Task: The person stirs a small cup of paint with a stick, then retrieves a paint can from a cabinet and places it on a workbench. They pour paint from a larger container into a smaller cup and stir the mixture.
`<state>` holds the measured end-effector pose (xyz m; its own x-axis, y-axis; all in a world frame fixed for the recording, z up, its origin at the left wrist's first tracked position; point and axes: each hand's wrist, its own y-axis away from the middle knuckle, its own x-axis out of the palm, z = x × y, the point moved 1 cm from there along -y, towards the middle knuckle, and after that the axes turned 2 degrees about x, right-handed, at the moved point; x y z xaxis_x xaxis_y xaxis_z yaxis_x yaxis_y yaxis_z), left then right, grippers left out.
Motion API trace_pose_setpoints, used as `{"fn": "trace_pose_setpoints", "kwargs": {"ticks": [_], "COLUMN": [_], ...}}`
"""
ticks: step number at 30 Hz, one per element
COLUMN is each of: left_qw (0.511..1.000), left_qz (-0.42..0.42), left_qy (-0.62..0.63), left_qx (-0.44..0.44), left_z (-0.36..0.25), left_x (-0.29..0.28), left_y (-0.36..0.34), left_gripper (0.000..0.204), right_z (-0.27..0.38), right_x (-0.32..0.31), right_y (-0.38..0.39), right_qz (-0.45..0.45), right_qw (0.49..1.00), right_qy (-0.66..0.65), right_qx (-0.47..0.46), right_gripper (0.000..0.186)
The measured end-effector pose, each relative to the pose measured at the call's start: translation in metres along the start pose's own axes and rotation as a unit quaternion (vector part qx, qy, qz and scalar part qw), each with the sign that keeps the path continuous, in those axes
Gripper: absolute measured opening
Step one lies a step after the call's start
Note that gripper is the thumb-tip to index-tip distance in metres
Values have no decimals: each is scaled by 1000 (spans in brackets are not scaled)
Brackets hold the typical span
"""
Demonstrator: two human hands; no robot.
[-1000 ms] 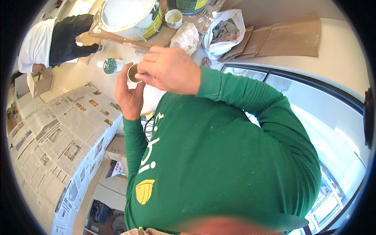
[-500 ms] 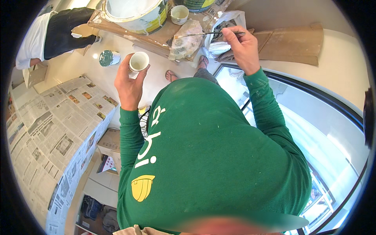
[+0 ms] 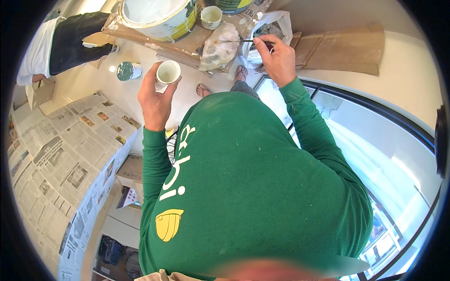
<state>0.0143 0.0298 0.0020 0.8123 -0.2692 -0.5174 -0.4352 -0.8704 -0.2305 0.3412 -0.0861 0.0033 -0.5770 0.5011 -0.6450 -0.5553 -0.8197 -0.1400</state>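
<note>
While the person looks down at their own green sweatshirt (image 3: 262,178), both arms reach forward, away from the body. The left hand (image 3: 156,105) is curled around a small pale cup (image 3: 168,72), thumb on one side and fingers on the other, the grip opened only as wide as the cup. The cup's round mouth faces up toward the viewer. Farther to the right, the right hand (image 3: 282,62) pinches the dark handle of a thin brush (image 3: 246,41) between thumb and fingers, closed tightly around it. The brush points left, and its tip appears over a crumpled whitish bundle (image 3: 220,49); whether they touch, I cannot tell.

The bundle is at the near edge of a paint-spattered board (image 3: 190,47). Also on the board are a large white-rimmed bucket (image 3: 180,29) and, just beside it, a second small cup (image 3: 211,18). To the right, a white plastic bag (image 3: 255,58) sits near folded brown cardboard (image 3: 344,49). A green-and-white can (image 3: 129,71) stands on the floor beyond the left hand. Newspaper (image 3: 70,154) covers a surface at left. At the upper left, another person in black trousers (image 3: 77,42) is partly visible.
</note>
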Motion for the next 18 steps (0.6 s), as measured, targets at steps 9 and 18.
{"fn": "trace_pose_setpoints", "kwargs": {"ticks": [9,18], "left_qw": [1000,1000], "left_qz": [-16,-10], "left_qy": [4,7], "left_qx": [-4,-6], "left_z": [2,2], "left_x": [-1,-1], "left_y": [5,4], "left_gripper": [54,54], "right_z": [25,29], "right_x": [-1,10], "right_y": [12,21], "right_qz": [113,105], "right_qw": [938,942], "right_qy": [96,100], "right_qx": [-315,-301], "right_gripper": [23,21]}}
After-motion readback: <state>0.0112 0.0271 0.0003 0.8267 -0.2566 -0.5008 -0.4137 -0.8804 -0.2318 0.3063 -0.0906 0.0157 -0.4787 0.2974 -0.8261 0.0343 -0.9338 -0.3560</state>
